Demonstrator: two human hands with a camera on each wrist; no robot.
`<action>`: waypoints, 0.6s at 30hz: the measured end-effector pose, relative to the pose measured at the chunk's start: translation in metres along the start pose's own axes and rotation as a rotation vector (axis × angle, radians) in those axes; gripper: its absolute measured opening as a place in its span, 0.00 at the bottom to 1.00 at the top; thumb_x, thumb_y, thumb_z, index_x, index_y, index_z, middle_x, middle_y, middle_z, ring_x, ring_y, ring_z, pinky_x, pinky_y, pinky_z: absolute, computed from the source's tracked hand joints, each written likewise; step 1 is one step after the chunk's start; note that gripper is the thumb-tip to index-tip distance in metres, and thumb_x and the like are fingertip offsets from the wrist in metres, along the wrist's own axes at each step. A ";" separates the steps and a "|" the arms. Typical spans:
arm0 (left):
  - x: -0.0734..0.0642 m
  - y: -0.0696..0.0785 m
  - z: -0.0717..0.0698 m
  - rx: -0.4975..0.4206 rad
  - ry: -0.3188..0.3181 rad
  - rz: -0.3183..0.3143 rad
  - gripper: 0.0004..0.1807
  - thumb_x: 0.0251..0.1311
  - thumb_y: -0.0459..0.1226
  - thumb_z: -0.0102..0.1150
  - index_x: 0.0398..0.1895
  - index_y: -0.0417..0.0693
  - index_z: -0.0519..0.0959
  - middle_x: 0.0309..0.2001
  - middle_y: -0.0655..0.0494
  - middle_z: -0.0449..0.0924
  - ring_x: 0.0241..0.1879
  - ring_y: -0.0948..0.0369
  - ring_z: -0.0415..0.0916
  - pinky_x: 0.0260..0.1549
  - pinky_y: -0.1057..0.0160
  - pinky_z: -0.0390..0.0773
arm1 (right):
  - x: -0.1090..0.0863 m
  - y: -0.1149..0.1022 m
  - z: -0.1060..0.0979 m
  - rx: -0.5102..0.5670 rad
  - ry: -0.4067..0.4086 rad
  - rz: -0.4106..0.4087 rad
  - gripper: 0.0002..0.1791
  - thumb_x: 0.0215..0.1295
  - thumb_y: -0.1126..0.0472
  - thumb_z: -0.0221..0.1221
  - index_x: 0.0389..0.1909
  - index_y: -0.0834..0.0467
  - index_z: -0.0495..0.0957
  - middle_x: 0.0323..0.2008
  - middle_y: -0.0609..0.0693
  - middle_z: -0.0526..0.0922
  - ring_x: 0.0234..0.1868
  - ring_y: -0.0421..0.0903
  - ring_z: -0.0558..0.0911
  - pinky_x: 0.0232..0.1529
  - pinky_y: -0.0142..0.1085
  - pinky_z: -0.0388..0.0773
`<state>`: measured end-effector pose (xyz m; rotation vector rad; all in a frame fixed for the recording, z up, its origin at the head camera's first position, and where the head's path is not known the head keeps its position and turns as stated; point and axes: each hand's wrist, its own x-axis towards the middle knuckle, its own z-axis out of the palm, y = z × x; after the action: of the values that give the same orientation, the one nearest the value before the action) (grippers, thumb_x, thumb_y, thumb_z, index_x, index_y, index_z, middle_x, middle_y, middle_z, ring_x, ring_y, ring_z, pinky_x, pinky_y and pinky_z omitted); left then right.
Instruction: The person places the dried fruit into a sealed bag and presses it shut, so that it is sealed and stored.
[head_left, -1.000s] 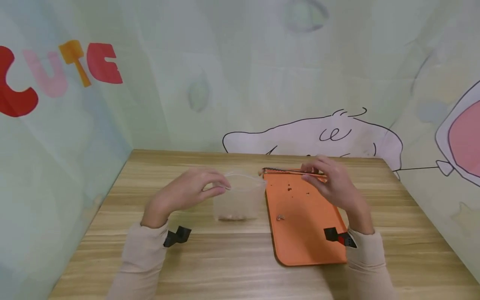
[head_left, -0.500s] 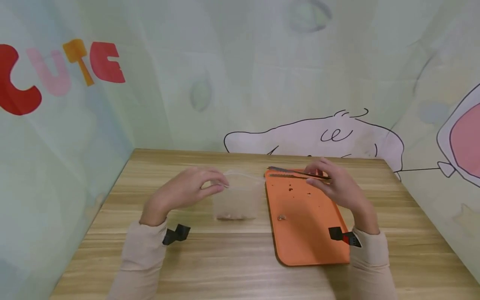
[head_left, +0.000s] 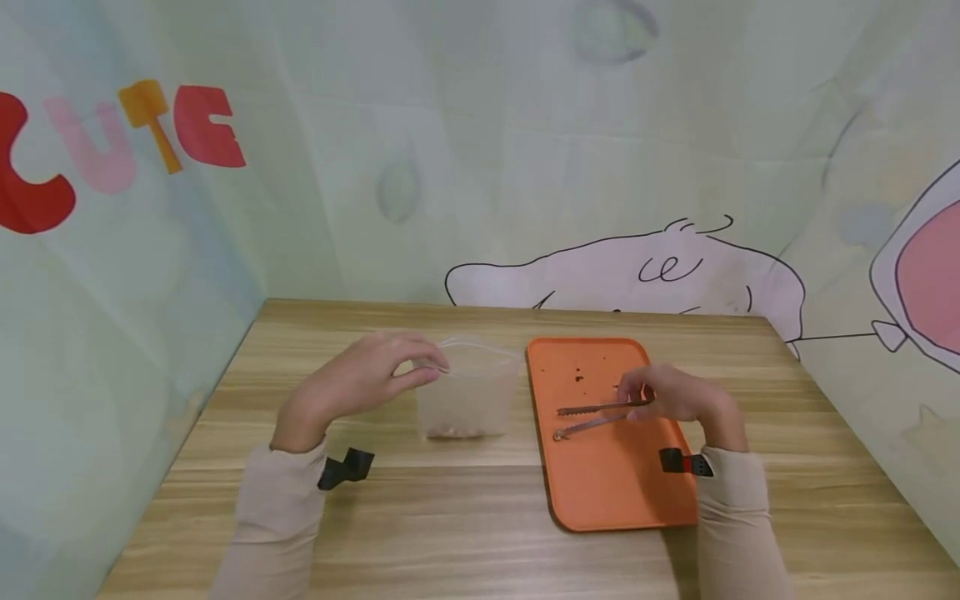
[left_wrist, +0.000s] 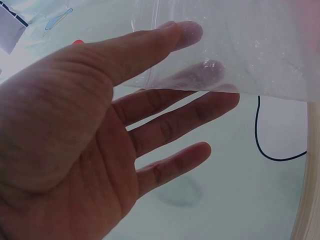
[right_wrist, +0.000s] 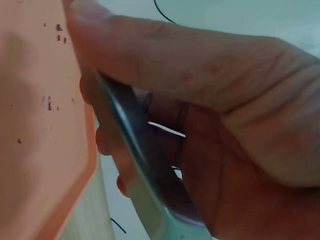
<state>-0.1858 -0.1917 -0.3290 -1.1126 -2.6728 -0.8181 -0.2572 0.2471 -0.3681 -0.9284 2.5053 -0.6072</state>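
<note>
My left hand point(head_left: 367, 375) holds a clear zip bag point(head_left: 468, 400) by its upper left edge. In the left wrist view, its thumb and fingertips show through the plastic film point(left_wrist: 260, 50), and the other fingers are stretched out below. Small pale pieces point(head_left: 453, 432) lie at the bag's bottom. With my right hand point(head_left: 675, 396) I grip metal tongs point(head_left: 592, 426) over the orange tray point(head_left: 607, 492). The tongs' arms are spread, and the nearer tip is right at a small greyish piece point(head_left: 558, 436). In the right wrist view, the tongs' handle point(right_wrist: 145, 145) crosses the palm.
Several tiny dark crumbs point(head_left: 578, 379) are scattered on the tray's far half. The wooden table point(head_left: 435, 525) meets a printed cloth wall point(head_left: 345, 208) at the back and sides. The bag stands just left of the tray.
My right hand has brought the tongs from the tray's far edge toward me, down to the small greyish piece, with the arms spread wider. My left hand and the bag have shifted slightly left.
</note>
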 end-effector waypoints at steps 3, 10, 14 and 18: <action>-0.001 -0.001 0.000 0.003 0.003 0.004 0.06 0.68 0.37 0.62 0.44 0.49 0.85 0.44 0.61 0.85 0.42 0.63 0.81 0.46 0.55 0.80 | 0.003 0.000 0.004 0.007 -0.041 0.040 0.09 0.59 0.67 0.69 0.33 0.52 0.79 0.28 0.44 0.75 0.31 0.45 0.72 0.30 0.34 0.69; -0.002 0.001 0.000 -0.008 -0.006 -0.016 0.06 0.68 0.37 0.62 0.45 0.49 0.85 0.44 0.61 0.84 0.43 0.63 0.81 0.47 0.54 0.80 | 0.004 -0.006 0.003 -0.033 0.011 -0.043 0.09 0.63 0.68 0.67 0.32 0.51 0.79 0.26 0.43 0.73 0.29 0.41 0.71 0.29 0.33 0.67; -0.001 0.000 0.000 -0.006 -0.009 -0.017 0.07 0.69 0.38 0.61 0.45 0.50 0.85 0.45 0.61 0.84 0.43 0.63 0.81 0.47 0.55 0.79 | -0.002 -0.014 -0.003 -0.019 0.103 -0.145 0.07 0.65 0.66 0.65 0.37 0.49 0.80 0.31 0.40 0.77 0.32 0.40 0.73 0.33 0.33 0.72; -0.001 0.001 0.000 -0.003 -0.014 -0.020 0.07 0.69 0.38 0.61 0.45 0.50 0.85 0.45 0.61 0.84 0.43 0.63 0.81 0.48 0.55 0.79 | -0.009 -0.029 -0.009 0.060 0.219 -0.226 0.07 0.66 0.66 0.64 0.39 0.50 0.80 0.34 0.41 0.78 0.35 0.42 0.74 0.35 0.35 0.74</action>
<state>-0.1846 -0.1916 -0.3287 -1.0975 -2.6995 -0.8204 -0.2407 0.2360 -0.3437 -1.1894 2.5723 -0.8936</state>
